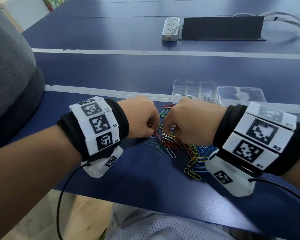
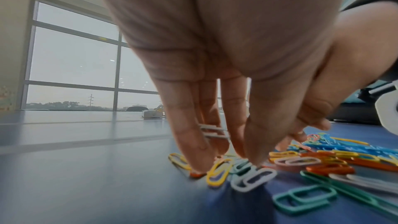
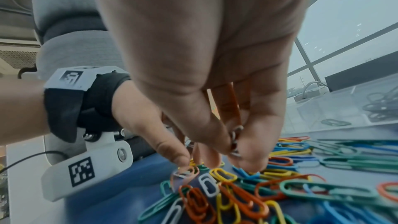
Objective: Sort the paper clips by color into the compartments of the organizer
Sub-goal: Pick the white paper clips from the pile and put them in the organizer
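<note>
Both hands are working down into the heap of paper clips [image 1: 180,149] lying on the blue bench [image 1: 111,70], just in front of the clear organizer [image 1: 194,91]. The left hand [image 1: 140,116] is pointing its fingers [image 2: 193,151] down onto the near edge of the heap, and white clips [image 2: 213,131] are tucked between them, so it is grasping white ones while feeling for another white clip [image 2: 254,180] right at its fingertips. The right hand [image 1: 192,122] is curled with its fingertips in the pile; the right wrist view is showing silver clips [image 3: 235,140] pinched between its fingers [image 3: 252,151].

The organizer is holding only a few clips so far: a small grey cluster [image 1: 209,97] in 1 compartment and a green clip [image 1: 190,97] in another. Its lid [image 1: 241,95] is lying beside it on the right. Most of the sorting looks undone.

To do this step well, each hand should probably be gathering only 1 color at a time, sliding a clip clear of the tangle before lifting, since the loops are overlapping and could drag a neighbor of another color along. Checking the bunch before dropping it should keep the compartments clean.
</note>
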### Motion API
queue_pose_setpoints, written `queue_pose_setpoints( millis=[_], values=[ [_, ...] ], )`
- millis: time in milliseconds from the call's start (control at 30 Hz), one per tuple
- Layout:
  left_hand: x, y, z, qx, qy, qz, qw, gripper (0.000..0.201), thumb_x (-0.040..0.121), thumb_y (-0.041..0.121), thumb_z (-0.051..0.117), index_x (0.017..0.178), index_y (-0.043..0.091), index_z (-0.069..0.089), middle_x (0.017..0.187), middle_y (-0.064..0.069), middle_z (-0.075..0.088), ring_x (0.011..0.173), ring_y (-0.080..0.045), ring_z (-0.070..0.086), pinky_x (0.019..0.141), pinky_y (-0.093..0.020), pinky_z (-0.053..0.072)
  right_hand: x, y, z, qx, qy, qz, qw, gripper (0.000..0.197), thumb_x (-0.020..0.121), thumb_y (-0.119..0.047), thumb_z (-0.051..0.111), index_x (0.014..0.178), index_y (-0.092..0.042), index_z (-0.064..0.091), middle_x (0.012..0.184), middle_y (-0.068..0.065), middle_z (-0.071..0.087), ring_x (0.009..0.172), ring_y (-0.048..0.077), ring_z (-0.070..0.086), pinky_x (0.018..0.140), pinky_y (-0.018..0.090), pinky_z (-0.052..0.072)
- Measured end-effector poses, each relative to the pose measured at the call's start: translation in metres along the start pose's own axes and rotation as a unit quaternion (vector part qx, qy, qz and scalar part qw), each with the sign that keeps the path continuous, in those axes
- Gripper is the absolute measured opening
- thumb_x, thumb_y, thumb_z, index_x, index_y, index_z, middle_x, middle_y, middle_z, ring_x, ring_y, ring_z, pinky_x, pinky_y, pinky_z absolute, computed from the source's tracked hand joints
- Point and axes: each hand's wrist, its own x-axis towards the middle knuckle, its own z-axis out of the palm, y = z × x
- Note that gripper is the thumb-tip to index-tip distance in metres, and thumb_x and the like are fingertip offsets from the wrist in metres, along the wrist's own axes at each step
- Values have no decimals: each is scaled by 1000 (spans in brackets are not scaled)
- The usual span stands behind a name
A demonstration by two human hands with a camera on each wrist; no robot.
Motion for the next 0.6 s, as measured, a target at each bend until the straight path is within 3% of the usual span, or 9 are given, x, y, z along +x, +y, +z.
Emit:
queue_pose_setpoints(
  millis=[100,167,267,333,400,467,533,600],
  values=[
    [-3,-2,-3,-6,12,-3,1000,10,76,29,65,80,23,71,87,3,70,82,-16,61,78,-29,50,1,0,1,-4,1,5,1000,25,83,-13,47,83,-22,71,64,0,41,72,27,47,72,30,51],
    [-3,-2,-4,5,2,-1,1000,13,75,34,68,80,22,72,88,2,68,84,-17,60,77,-29,49,3,-2,1,-22,-6,9,1000,23,86,-16,47,74,-20,67,64,1,41,73,26,45,67,27,45],
    [-1,-1,-3,31,-22,5,999,19,76,38,69,84,22,73,92,0,67,89,-19,60,82,-34,50,8,-5,2,-34,-11,19,999,20,87,-25,56,95,-14,70,71,2,44,79,20,43,66,25,37],
    [1,-1,-2,45,-30,4,999,21,77,39,68,88,22,73,96,0,66,93,-19,59,84,-35,50,11,-6,2,-37,-17,25,999,25,84,-31,62,99,-13,69,64,1,39,80,20,42,57,23,35],
    [0,-1,-2,52,-33,3,998,22,78,39,67,89,21,73,97,0,66,94,-19,58,84,-35,50,13,-7,1,-46,-23,29,998,26,83,-33,64,97,-12,68,58,-4,32,78,20,41,47,20,25],
    [-1,0,-3,56,-33,5,998,20,79,38,66,88,21,73,97,0,66,92,-19,58,83,-33,50,13,-8,0,-59,-17,33,998,19,85,-29,60,85,-11,65,57,-4,30,71,21,41,45,17,20],
    [-3,1,-3,56,-28,8,998,16,80,32,63,84,20,72,95,1,68,86,-17,58,82,-32,50,11,-9,-2,-66,-11,41,997,31,86,-23,55,58,-13,48,55,-2,30,55,19,35,44,19,20],
    [-4,0,-2,56,-21,8,998,14,80,27,60,79,19,71,93,1,69,84,-17,58,82,-32,50,10,-10,-2,-67,-13,40,997,42,85,-20,53,49,-16,31,53,-1,31,49,12,27,43,20,20]
  ],
)
